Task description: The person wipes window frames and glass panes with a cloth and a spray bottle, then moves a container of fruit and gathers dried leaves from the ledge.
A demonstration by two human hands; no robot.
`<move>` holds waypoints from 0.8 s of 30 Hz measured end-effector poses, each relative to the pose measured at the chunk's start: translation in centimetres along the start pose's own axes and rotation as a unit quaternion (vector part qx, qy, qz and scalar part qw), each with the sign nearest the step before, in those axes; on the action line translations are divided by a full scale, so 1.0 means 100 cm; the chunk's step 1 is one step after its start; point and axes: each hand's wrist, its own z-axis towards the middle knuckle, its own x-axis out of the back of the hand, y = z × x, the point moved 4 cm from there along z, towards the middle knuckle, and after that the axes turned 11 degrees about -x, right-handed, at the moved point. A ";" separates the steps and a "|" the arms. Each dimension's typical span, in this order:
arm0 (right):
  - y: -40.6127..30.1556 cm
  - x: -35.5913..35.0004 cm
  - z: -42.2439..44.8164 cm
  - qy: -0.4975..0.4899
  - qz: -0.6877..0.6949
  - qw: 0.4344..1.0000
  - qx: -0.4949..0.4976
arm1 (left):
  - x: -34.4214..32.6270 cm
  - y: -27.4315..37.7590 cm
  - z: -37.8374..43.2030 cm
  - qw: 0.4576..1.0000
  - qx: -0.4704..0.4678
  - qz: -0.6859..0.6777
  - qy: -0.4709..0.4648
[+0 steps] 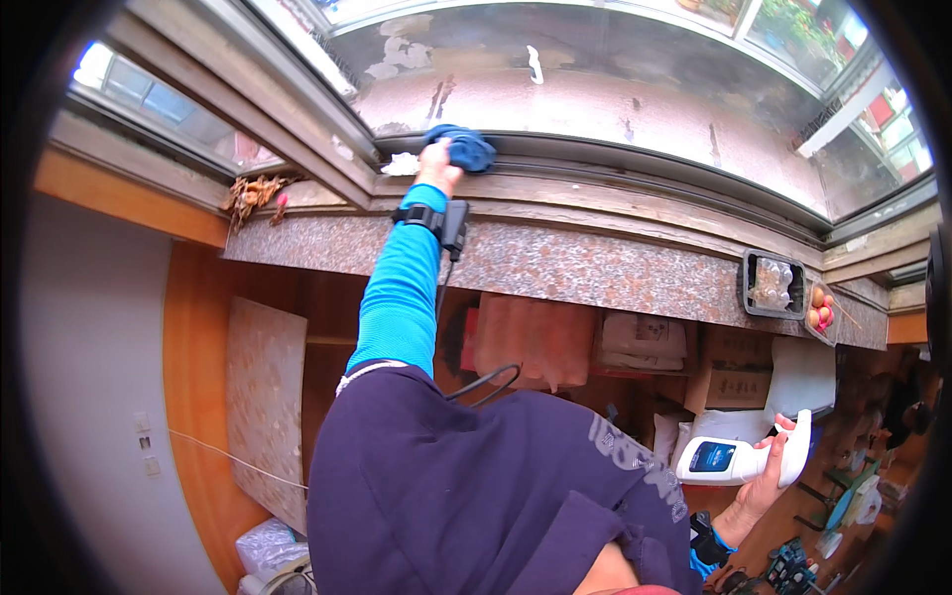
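Observation:
My left hand (440, 167) is stretched out to the window frame and holds a dark blue cloth (465, 149). The bunched cloth lies against the metal sliding track (595, 167) at the foot of the window, near its left corner. Just left of my fingers is a crumpled white scrap (401, 164). Low at the right, my right hand (766, 476) grips a white trigger spray bottle (732, 462) by its neck. The bottle is tipped on its side, its labelled body pointing left and its spray head to the right.
A speckled stone sill (565, 260) runs below the window. On its right stand a black plastic tray (773, 284) and a small container of round items (821, 311). Dried plant matter (251, 199) lies at the left. Boxes (732, 379) and bags fill the space under the sill.

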 end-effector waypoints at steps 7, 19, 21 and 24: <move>-0.028 -0.034 -0.029 -0.031 0.004 0.998 0.053 | -0.037 -0.027 -0.047 0.835 -0.254 0.470 -0.131; -0.024 -0.027 -0.027 -0.029 0.058 0.998 0.001 | -0.068 -0.058 -0.006 0.961 -0.025 0.017 0.276; -0.023 -0.026 -0.012 -0.027 0.056 0.998 0.006 | -0.088 -0.077 -0.009 0.957 -0.055 0.055 0.278; -0.021 -0.017 0.011 -0.013 0.042 0.999 0.021 | -0.138 -0.121 -0.026 0.956 -0.091 0.034 0.277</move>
